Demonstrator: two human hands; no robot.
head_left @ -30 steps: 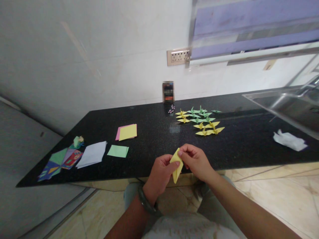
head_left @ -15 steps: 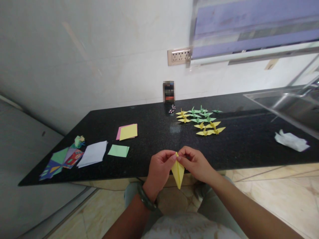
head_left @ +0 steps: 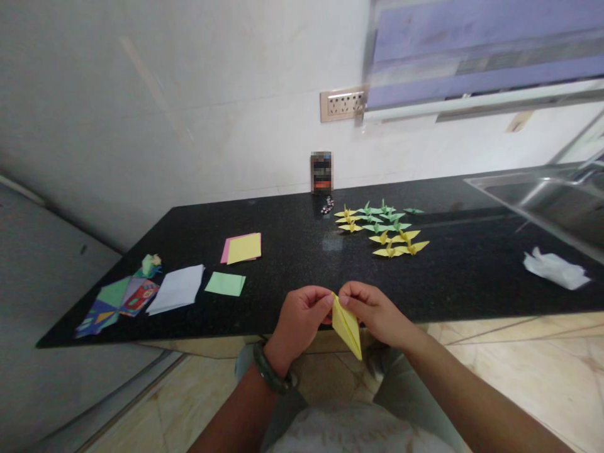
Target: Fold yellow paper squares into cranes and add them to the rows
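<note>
The left hand [head_left: 302,319] and the right hand [head_left: 372,309] each pinch the upper end of a folded yellow paper [head_left: 346,327] between thumb and fingers. The paper is positioned at the near edge of the counter [head_left: 287,251], its pointed lower end angled down and right. Yellow cranes [head_left: 391,251] and green cranes [head_left: 376,228] stand grouped beyond the right hand. Green sheets [head_left: 225,284] lie left of both hands.

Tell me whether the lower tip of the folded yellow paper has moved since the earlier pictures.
Yes. On the folded yellow paper, the lower tip has swung to the right, judged against the black countertop.
</note>
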